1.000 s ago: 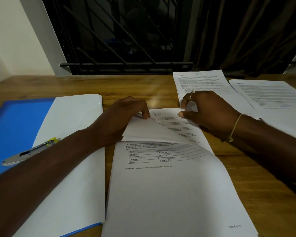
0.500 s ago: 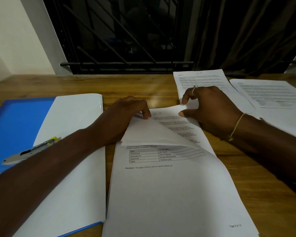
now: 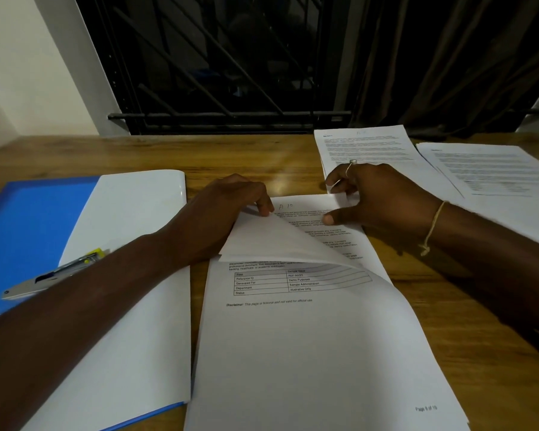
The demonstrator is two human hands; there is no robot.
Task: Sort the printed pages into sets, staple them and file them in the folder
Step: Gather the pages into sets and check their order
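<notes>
A stack of printed pages [image 3: 318, 353] lies in front of me on the wooden table. My left hand [image 3: 227, 209] pinches the top left corner of the upper sheets and curls them back toward me, baring a page marked "A 10" beneath. My right hand [image 3: 377, 200] rests on the stack's top right corner, thumb pressing the bared page and fingers touching its far edge. An open blue folder [image 3: 28, 231] with white sheets [image 3: 131, 275] in it lies at the left. On it sits a grey stapler [image 3: 56, 273], partly hidden by my left forearm.
Two more sets of printed pages lie at the back right, one [image 3: 371, 147] behind my right hand, the other [image 3: 495, 178] toward the table's right edge. A barred window [image 3: 218, 63] and a dark curtain [image 3: 448, 57] stand behind the table.
My right hand has shifted slightly away from me along the stack's far edge. The folded-back sheets stay held by my left hand in nearly the same place.
</notes>
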